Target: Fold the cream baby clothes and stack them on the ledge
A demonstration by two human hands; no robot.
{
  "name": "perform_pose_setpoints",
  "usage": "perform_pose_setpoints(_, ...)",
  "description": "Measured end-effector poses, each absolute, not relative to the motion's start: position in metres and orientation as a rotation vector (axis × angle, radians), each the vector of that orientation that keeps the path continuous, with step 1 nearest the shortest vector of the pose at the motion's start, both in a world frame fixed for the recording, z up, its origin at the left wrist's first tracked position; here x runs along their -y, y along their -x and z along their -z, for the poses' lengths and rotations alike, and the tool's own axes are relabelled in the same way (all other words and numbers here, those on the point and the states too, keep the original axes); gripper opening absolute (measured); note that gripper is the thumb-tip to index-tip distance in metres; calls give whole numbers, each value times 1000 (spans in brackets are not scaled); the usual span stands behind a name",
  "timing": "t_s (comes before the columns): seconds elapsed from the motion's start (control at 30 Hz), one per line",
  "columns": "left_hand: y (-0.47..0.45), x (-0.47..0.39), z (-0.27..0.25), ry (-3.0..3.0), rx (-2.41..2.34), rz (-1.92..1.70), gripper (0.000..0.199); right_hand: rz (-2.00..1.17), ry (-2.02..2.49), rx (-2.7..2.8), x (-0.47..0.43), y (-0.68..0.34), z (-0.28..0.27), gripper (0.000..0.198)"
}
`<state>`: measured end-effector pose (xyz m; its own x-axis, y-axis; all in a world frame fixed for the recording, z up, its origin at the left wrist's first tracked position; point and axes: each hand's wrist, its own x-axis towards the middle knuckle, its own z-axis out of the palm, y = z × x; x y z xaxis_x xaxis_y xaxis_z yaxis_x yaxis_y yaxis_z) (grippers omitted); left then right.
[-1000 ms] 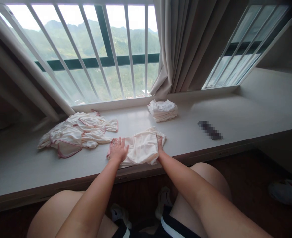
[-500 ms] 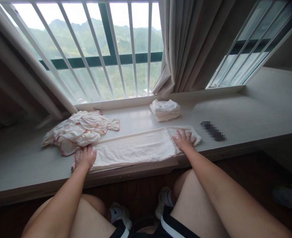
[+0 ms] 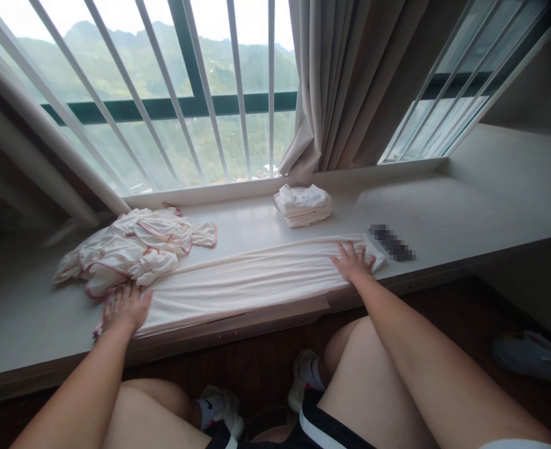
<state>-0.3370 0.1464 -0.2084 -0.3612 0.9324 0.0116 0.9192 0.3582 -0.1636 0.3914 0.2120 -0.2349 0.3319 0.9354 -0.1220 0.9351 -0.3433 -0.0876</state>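
A long white cloth [image 3: 247, 277], folded into a strip, lies along the front edge of the sill and is pulled taut with lengthwise creases. My left hand [image 3: 126, 307] presses flat on its left end, fingers spread. On its right end lies my right hand [image 3: 354, 263], also flat with fingers apart. Just behind my left hand sits a crumpled heap of white cloth with pink edging [image 3: 135, 246]. A neat stack of folded white cloths [image 3: 304, 206] stands behind the strip, toward the window.
A dark pixelated object [image 3: 392, 242] lies right of the strip on the white sill [image 3: 467, 212]. Behind are a barred window [image 3: 163, 112] and grey curtains [image 3: 350, 81]. A drawer front [image 3: 238, 332] is below the edge, above my knees.
My left hand has slid left with the cloth's end. The strip is longer and tighter, and its right-hand overlap no longer shows. The view has shifted slightly.
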Motion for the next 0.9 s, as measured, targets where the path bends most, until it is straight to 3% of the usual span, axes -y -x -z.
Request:
perform_pose_setpoints(0.37, 280, -166, 214, 1746, 2529, -61, 65, -147, 2488, 1868, -217, -362, 237, 71)
perform_pose_setpoints(0.57, 215, -177, 213, 1736, 2569, 133, 71, -96, 2392, 1975, -217, -325, 234, 67)
perform_pose_setpoints(0.9, 93, -197, 221, 1974, 2404, 109, 68, -204, 2200, 2179, -207, -235, 216, 70)
